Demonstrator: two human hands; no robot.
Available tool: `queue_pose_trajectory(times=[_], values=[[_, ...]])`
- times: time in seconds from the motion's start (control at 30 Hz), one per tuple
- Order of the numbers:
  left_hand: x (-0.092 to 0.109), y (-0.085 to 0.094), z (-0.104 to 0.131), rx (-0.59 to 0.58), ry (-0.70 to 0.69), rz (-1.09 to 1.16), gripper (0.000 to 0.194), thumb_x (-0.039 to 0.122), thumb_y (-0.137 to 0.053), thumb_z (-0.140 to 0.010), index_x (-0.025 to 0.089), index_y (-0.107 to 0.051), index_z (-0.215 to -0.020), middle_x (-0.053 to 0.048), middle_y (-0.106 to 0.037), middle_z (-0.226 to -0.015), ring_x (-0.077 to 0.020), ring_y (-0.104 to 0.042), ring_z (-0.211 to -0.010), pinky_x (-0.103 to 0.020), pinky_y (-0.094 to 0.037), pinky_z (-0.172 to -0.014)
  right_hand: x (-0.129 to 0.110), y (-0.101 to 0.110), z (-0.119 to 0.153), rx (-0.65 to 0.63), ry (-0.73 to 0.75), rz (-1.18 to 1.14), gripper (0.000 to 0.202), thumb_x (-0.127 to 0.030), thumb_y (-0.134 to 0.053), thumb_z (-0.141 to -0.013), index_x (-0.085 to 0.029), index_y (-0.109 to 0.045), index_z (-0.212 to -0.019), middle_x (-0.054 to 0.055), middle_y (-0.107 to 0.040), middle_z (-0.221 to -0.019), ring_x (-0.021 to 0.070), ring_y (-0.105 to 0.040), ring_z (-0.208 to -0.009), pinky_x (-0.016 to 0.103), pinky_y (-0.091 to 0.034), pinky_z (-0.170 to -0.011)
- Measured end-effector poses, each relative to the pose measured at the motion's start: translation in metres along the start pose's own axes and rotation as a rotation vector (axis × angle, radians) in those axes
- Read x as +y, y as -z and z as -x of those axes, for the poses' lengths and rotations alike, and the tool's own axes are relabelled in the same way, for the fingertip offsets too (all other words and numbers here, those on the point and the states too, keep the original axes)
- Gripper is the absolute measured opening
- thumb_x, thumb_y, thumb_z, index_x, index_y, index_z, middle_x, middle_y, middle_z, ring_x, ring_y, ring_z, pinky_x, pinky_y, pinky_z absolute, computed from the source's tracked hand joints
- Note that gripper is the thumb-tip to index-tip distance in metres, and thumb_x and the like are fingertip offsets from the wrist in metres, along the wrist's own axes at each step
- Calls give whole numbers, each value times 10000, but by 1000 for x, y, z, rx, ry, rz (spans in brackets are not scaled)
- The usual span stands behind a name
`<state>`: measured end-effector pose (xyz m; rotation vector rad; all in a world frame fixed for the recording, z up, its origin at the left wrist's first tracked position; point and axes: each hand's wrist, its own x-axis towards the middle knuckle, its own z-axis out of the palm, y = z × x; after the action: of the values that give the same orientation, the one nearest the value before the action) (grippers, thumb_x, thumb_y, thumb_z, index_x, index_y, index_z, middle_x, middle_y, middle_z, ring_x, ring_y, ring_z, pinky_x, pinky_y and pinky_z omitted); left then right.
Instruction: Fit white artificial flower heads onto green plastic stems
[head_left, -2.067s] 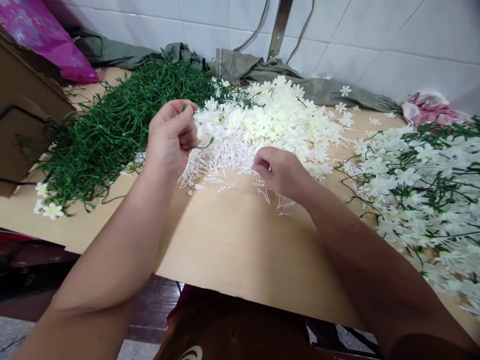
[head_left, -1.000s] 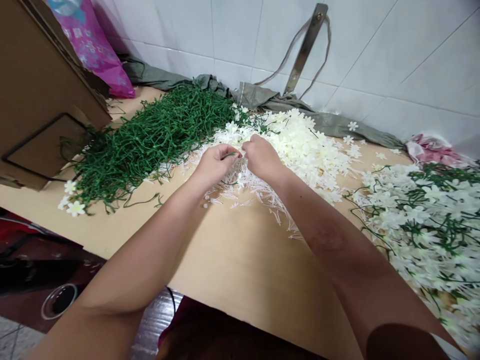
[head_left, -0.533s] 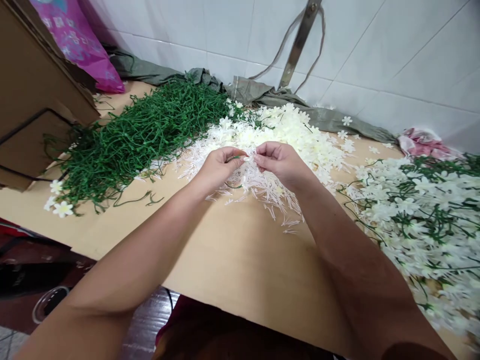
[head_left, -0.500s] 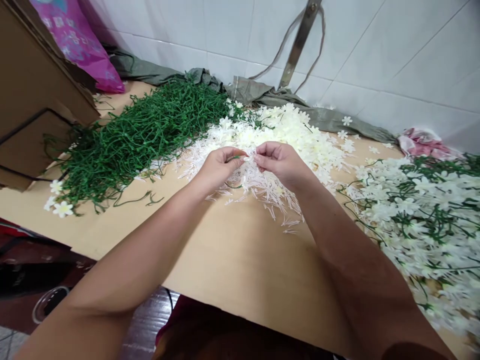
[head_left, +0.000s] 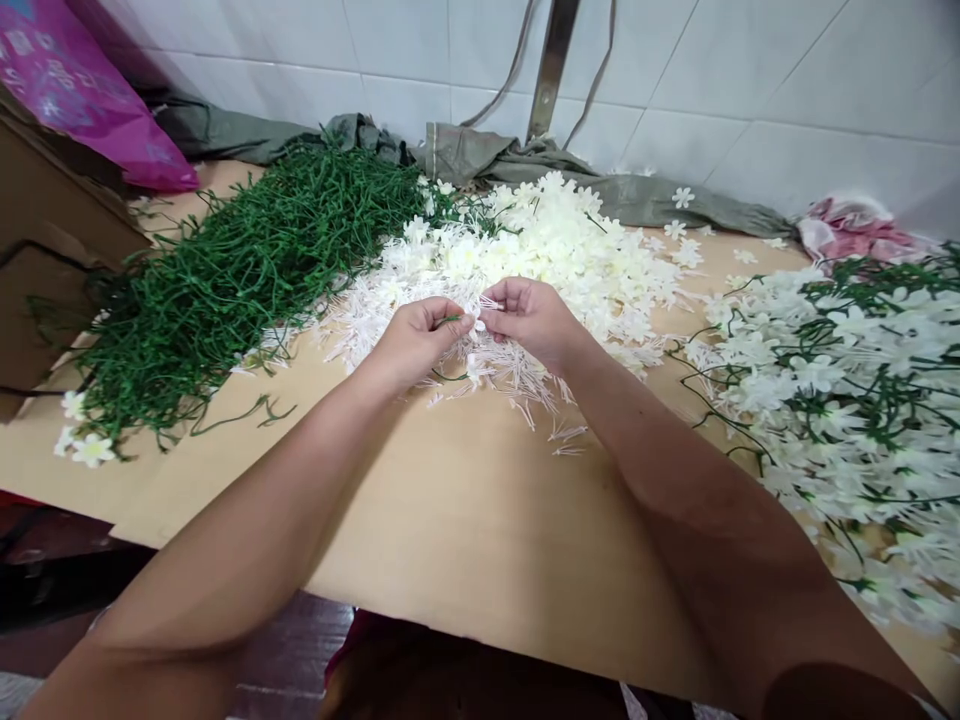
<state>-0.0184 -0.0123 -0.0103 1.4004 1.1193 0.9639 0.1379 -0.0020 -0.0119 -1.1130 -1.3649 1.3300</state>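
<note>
My left hand (head_left: pixel 425 335) pinches a thin green stem (head_left: pixel 448 319) between thumb and fingers. Close beside it, my right hand (head_left: pixel 529 318) is closed on a small bunch of white stamens (head_left: pixel 491 302). Both sets of fingertips nearly meet above loose white stamens (head_left: pixel 532 380). Behind the hands lies a heap of white flower heads (head_left: pixel 555 235). To the left is a large pile of green stems (head_left: pixel 262 255). Flowers joined to green stems form another pile (head_left: pixel 862 420) at the right.
A cardboard box (head_left: pixel 52 250) and a pink bag (head_left: pixel 97 110) stand at the far left. Grey cloth (head_left: pixel 637 200) runs along the tiled wall (head_left: pixel 720 80). A pink and white cloth (head_left: pixel 855 230) lies at the back right of the tan tabletop (head_left: pixel 465 500).
The view has shifted, so most things appear farther left. White stamens now show more clearly at my right fingertips. Both hands remain close together.
</note>
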Motion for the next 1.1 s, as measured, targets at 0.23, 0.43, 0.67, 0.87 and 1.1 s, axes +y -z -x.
queue_pose_trajectory(times=[0.23, 0.43, 0.67, 0.87, 1.1], values=[[-5, 5, -4, 81, -30, -54, 140, 262, -589, -745, 150, -537, -677, 57, -438, -540, -53, -335, -477, -204, -255, -477, -7, 17, 0, 127, 103, 150, 144, -63, -641, -680, -158, -558, -750, -49, -525, -605, 59, -513, -524, 264, -502, -565], [-4, 6, -5, 140, -64, -182, 149, 257, -565, -755, 155, -513, -660, 54, -408, -549, -64, -325, -511, -218, -250, -504, -19, 17, 6, 152, 209, 209, 77, -104, -642, -709, -155, -586, -692, -12, -582, -675, 81, -530, -633, 294, -470, -657], [-1, 3, -2, 168, -86, -325, 148, 242, -552, -752, 163, -506, -636, 55, -381, -536, -76, -314, -526, -237, -242, -525, -17, -5, 14, 99, 394, 385, 70, -134, -622, -741, -182, -590, -701, 14, -598, -809, 151, -573, -833, 363, -462, -837], [1, 0, -1, 119, -24, -178, 112, 211, -544, -757, 151, -528, -664, 55, -415, -548, -69, -328, -523, -221, -264, -526, -1, -10, 11, 115, 350, 347, 41, -176, -602, -753, -186, -580, -720, 26, -604, -825, 149, -568, -803, 343, -481, -784], [-2, 1, -4, 103, -14, -101, 81, 193, -541, -756, 152, -537, -687, 58, -421, -529, -63, -310, -484, -216, -238, -494, -1, -9, 7, 113, 219, 161, 98, -145, -594, -758, -188, -519, -710, -15, -547, -670, 96, -530, -636, 290, -474, -648]])
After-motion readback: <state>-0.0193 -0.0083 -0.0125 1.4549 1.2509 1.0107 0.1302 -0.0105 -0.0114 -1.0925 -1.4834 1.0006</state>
